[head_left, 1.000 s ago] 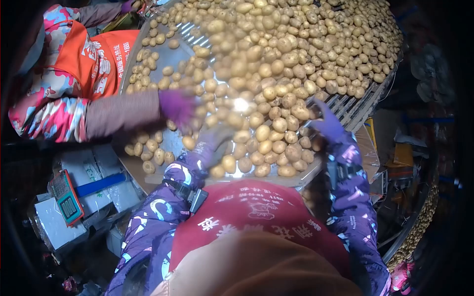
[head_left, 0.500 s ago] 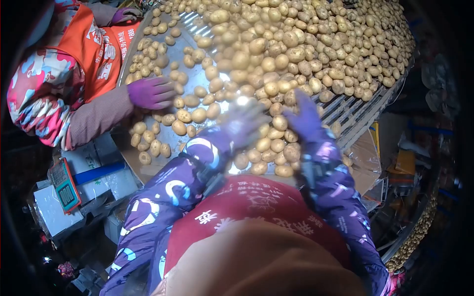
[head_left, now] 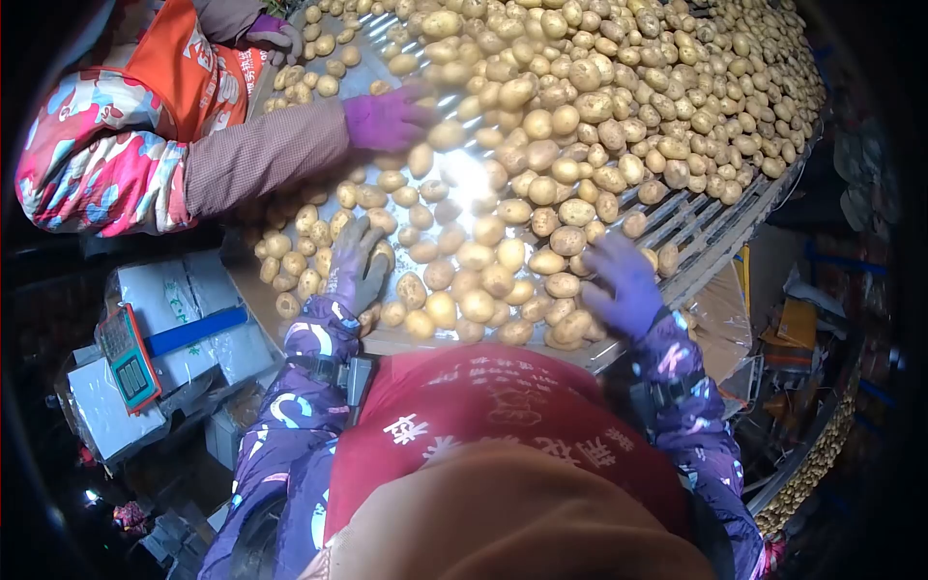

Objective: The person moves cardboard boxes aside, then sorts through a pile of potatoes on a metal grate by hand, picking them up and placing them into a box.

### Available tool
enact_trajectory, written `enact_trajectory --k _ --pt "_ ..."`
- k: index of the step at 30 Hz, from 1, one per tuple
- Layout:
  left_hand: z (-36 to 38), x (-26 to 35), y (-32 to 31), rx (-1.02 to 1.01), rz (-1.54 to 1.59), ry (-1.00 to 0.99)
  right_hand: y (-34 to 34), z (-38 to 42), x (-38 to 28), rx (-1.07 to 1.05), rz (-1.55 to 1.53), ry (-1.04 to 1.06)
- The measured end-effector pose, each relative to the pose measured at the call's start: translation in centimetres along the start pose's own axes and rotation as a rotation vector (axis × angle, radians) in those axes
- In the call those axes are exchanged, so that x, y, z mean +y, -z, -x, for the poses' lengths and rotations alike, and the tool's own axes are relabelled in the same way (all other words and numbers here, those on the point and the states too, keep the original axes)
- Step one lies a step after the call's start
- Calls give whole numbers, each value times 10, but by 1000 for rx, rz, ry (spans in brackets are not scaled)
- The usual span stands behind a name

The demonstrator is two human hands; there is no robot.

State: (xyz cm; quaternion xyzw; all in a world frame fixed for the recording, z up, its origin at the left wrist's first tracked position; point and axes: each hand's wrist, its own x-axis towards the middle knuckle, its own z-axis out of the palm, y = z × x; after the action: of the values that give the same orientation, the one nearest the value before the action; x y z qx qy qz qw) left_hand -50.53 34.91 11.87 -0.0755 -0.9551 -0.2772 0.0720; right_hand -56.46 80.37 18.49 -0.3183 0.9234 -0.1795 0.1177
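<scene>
Many yellow potatoes (head_left: 440, 309) lie on a metal table (head_left: 425, 256) in front of me. My left hand (head_left: 358, 266), in a grey and purple glove, rests among potatoes at the left, thumb and fingers apart around nothing I can make out; a potato touches its right side. My right hand (head_left: 621, 280), in a purple glove and slightly blurred, is over the near right part of the potatoes with its fingers spread, touching potatoes at its left edge.
A co-worker's gloved hand (head_left: 390, 118) reaches over the table from the left; their other hand (head_left: 275, 37) is at the far left edge. A metal slatted grate (head_left: 667, 227) lies at the right. Scales (head_left: 129, 362) stand on boxes (head_left: 198, 324) at the lower left.
My left hand has moved left, from the middle to the left potatoes. My right hand has come nearer and slightly right. The co-worker's hand has moved right and away from me. Potatoes have shifted.
</scene>
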Motion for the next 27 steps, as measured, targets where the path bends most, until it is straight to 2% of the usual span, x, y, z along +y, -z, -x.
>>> enact_trajectory --k 2,5,9,10,11,13,16,18,19,20,21,22,24,25,27 --pt "-1 3 -3 24 1 18 -8 -12 9 236 13 -70" --pt "-2 7 -10 105 -33 -3 -40 -43 23 32 99 -66" --pt "8 -2 -1 96 106 63 -16 -65 18 119 73 -217" --pt "13 3 9 101 103 51 -10 -66 1 164 81 -75" --pt "17 10 18 94 87 44 4 -70 -24 64 91 63" --pt "28 24 28 75 56 32 -22 -66 -56 69 24 491" --pt "47 41 26 14 66 40 -41 -100 -85 -249 233 485" --pt "60 43 16 -44 67 67 -20 -128 -58 -124 37 128" --pt "63 50 17 -81 39 24 -44 -129 -22 222 135 288" --pt "63 57 19 -119 12 -24 -1 -136 -43 72 218 72" --pt "60 64 22 -152 -14 -73 -16 -134 -11 303 224 95" --pt "56 71 24 -193 -47 -147 12 -124 -13 231 198 42" --pt "44 77 13 -288 -11 -345 5 -96 8 385 212 -31" --pt "37 78 7 -333 6 -440 6 -78 12 432 206 -30" --pt "23 75 -7 -355 -72 -440 13 -31 -7 434 180 96"
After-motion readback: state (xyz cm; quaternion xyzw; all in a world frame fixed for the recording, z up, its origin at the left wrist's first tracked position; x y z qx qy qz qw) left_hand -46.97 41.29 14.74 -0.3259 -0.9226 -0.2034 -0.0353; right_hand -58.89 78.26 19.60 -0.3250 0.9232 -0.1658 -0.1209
